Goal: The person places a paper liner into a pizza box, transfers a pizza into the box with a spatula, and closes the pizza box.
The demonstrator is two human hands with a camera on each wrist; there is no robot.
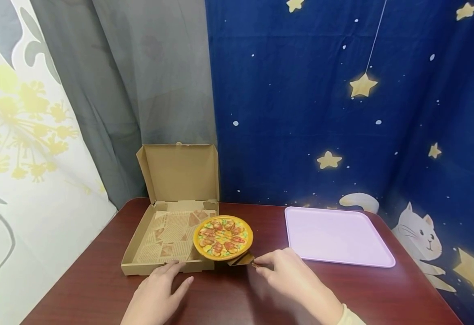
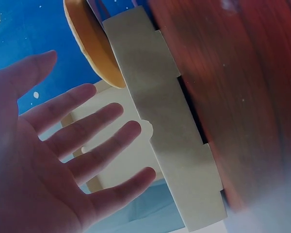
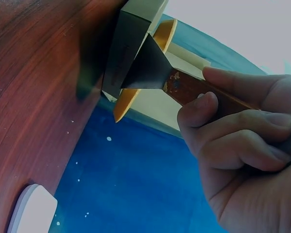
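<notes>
My right hand [image 1: 291,275] grips the wooden handle of a metal spatula [image 3: 148,67], fingers curled round it in the right wrist view. On the spatula's blade sits a round toy pizza [image 1: 222,238] with an orange-yellow crust and colourful toppings. The pizza overlaps the right side of an open cardboard pizza box [image 1: 167,269] in the head view. My left hand [image 1: 155,291] is at the box's front wall, fingers spread and holding nothing. Newspaper-print paper [image 1: 172,234] lines the box, and its lid [image 1: 181,174] stands raised at the back.
A light purple tray [image 1: 338,237] lies on the right of the dark red wooden table [image 1: 261,216]. Behind the table hang a grey curtain [image 1: 176,67] and a blue curtain [image 1: 285,99] printed with stars.
</notes>
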